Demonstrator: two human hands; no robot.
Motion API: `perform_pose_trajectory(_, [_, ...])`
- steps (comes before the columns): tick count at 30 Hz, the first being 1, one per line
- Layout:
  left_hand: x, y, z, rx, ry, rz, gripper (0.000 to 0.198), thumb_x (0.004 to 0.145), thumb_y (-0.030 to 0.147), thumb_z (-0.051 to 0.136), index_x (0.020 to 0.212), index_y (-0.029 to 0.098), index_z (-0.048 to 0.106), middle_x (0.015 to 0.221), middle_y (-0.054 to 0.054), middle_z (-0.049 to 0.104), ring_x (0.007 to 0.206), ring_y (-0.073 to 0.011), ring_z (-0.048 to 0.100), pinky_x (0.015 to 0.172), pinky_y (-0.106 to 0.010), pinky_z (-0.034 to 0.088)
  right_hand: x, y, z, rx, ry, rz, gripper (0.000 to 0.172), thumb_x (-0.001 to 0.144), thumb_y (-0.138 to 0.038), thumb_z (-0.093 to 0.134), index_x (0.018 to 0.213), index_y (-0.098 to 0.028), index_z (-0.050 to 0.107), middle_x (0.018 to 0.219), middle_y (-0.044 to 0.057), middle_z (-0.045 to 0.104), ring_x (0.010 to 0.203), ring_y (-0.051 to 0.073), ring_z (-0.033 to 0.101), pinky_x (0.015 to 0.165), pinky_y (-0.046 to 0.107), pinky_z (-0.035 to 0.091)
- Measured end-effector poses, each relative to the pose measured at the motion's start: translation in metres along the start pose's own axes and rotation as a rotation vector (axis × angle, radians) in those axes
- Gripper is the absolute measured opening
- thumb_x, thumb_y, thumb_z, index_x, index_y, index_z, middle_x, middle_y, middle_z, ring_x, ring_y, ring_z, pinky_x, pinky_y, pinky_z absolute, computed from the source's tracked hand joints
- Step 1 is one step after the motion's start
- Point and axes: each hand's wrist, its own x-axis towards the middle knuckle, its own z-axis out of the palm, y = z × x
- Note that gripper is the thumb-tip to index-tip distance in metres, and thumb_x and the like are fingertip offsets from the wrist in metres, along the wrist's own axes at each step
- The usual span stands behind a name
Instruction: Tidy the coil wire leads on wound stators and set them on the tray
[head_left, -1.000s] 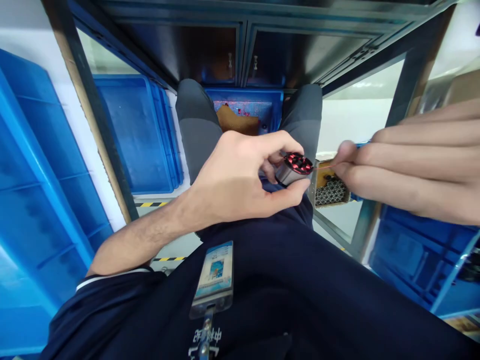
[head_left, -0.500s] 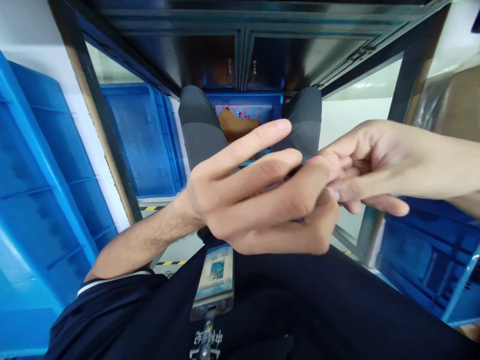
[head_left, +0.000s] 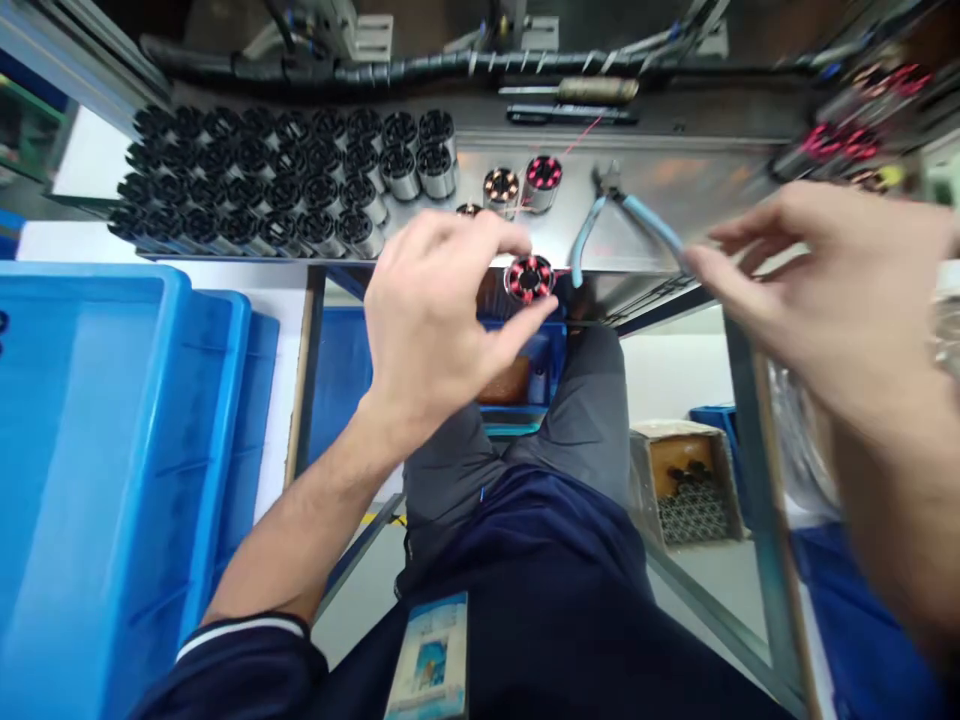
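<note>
In the head view my left hand (head_left: 442, 310) grips a small round motor stator (head_left: 530, 280) between thumb and fingers, its red wire coils facing up, just off the bench's front edge. My right hand (head_left: 817, 270) is somewhat blurred, thumb and fingers apart, at the handle end of blue-handled pliers (head_left: 611, 190). The pliers lie on the bench with handles spread; whether my thumb touches them I cannot tell. Beyond my left hand stand a copper-wound stator (head_left: 501, 188) and a red-wound stator (head_left: 543, 180), with another partly hidden behind my fingers.
Rows of unwound black-topped stators (head_left: 262, 190) fill the bench's left. A screwdriver-like tool (head_left: 592, 91) and a black pen-like item (head_left: 570, 114) lie at the back. Wound stators (head_left: 840, 145) stand at right. Blue bins (head_left: 82, 400) are at left; a box of parts (head_left: 690, 490) sits below.
The view has tilted up from my lap to the bench. My hands, together before, have separated: the left now shows the stator, and the right has gone to the pliers.
</note>
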Motion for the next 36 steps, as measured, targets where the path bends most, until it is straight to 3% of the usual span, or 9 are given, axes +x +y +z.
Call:
perform_pose_trajectory(4, [0.041, -0.028, 0.041, 0.069, -0.033, -0.056, 0.047, 0.093, 0.053, 0.108, 0.12, 0.026, 0.08, 0.152, -0.013, 0.079, 0.149, -0.0418, 0.064, 0.139, -0.067, 0.052, 0.019, 0.005, 0.031, 0.058, -0.028, 0.077, 0.018, 0.102, -0.036, 0.09, 0.117, -0.027, 0.084, 0.101, 0.007, 0.092, 0.081, 0.025, 0.08, 0.087, 0.045, 0.062])
perform_pose_trajectory(7, [0.046, -0.034, 0.053, 0.129, -0.049, -0.099, 0.043, 0.094, 0.049, 0.105, 0.122, 0.027, 0.08, 0.155, -0.015, 0.077, 0.151, -0.0461, 0.063, 0.136, -0.071, 0.05, 0.012, 0.014, 0.032, 0.074, -0.001, 0.124, 0.013, 0.101, -0.029, 0.084, 0.115, -0.028, 0.083, 0.092, 0.003, 0.088, 0.081, 0.027, 0.082, 0.086, 0.045, 0.063])
perform_pose_trajectory(11, [0.028, -0.022, 0.04, 0.172, -0.001, -0.161, 0.052, 0.096, 0.048, 0.103, 0.141, 0.029, 0.084, 0.159, -0.018, 0.076, 0.153, -0.0516, 0.065, 0.131, -0.074, 0.049, -0.002, 0.039, 0.005, 0.008, 0.07, 0.161, 0.011, 0.104, -0.038, 0.084, 0.111, -0.029, 0.083, 0.091, 0.003, 0.086, 0.078, 0.027, 0.078, 0.085, 0.045, 0.061])
perform_pose_trajectory(15, [0.002, 0.006, 0.027, 0.189, 0.046, -0.073, 0.051, 0.105, 0.05, 0.1, 0.147, 0.028, 0.083, 0.162, -0.02, 0.078, 0.15, -0.0525, 0.07, 0.128, -0.073, 0.052, 0.002, 0.073, -0.019, -0.122, 0.094, 0.192, 0.017, 0.107, -0.041, 0.08, 0.118, -0.029, 0.086, 0.104, 0.008, 0.087, 0.088, 0.031, 0.074, 0.089, 0.049, 0.059])
perform_pose_trajectory(22, [-0.05, 0.029, 0.02, 0.112, 0.134, 0.022, 0.05, 0.096, 0.047, 0.105, 0.139, 0.034, 0.083, 0.148, -0.016, 0.086, 0.136, -0.0448, 0.079, 0.137, -0.071, 0.053, 0.03, 0.111, -0.014, -0.128, 0.045, 0.169, 0.016, 0.094, -0.043, 0.091, 0.103, -0.03, 0.088, 0.104, 0.009, 0.072, 0.095, 0.031, 0.062, 0.093, 0.052, 0.057])
perform_pose_trajectory(25, [-0.062, 0.035, 0.013, 0.056, 0.17, -0.002, 0.046, 0.095, 0.052, 0.106, 0.131, 0.035, 0.085, 0.137, -0.012, 0.091, 0.126, -0.0412, 0.083, 0.137, -0.067, 0.054, 0.027, 0.081, -0.024, -0.019, 0.125, 0.066, 0.026, 0.099, -0.056, 0.095, 0.095, -0.033, 0.083, 0.116, 0.015, 0.075, 0.122, 0.041, 0.066, 0.117, 0.067, 0.057])
perform_pose_trajectory(28, [-0.064, 0.05, 0.011, -0.072, 0.174, -0.03, 0.041, 0.101, 0.048, 0.106, 0.132, 0.034, 0.082, 0.127, -0.004, 0.096, 0.115, -0.0329, 0.089, 0.136, -0.058, 0.057, 0.003, 0.008, -0.043, 0.072, 0.084, -0.021, 0.017, 0.11, -0.051, 0.09, 0.109, -0.035, 0.084, 0.148, 0.016, 0.08, 0.153, 0.048, 0.068, 0.131, 0.077, 0.055])
perform_pose_trajectory(32, [-0.066, 0.07, 0.021, -0.294, 0.186, -0.044, 0.064, 0.105, 0.042, 0.107, 0.16, 0.026, 0.077, 0.144, -0.007, 0.096, 0.128, -0.029, 0.094, 0.13, -0.047, 0.068, -0.04, -0.093, -0.052, 0.391, -0.108, -0.046, 0.014, 0.103, -0.046, 0.099, 0.111, -0.042, 0.089, 0.164, 0.005, 0.079, 0.16, 0.048, 0.072, 0.136, 0.075, 0.062])
perform_pose_trajectory(36, [-0.076, 0.073, 0.023, -0.478, 0.256, -0.078, 0.051, 0.113, 0.037, 0.098, 0.16, 0.027, 0.081, 0.139, -0.005, 0.097, 0.125, -0.0242, 0.095, 0.11, -0.035, 0.075, -0.065, -0.127, -0.04, 0.623, -0.185, -0.016, 0.027, 0.097, -0.041, 0.107, 0.118, -0.051, 0.094, 0.159, 0.001, 0.083, 0.156, 0.049, 0.076, 0.141, 0.078, 0.062])
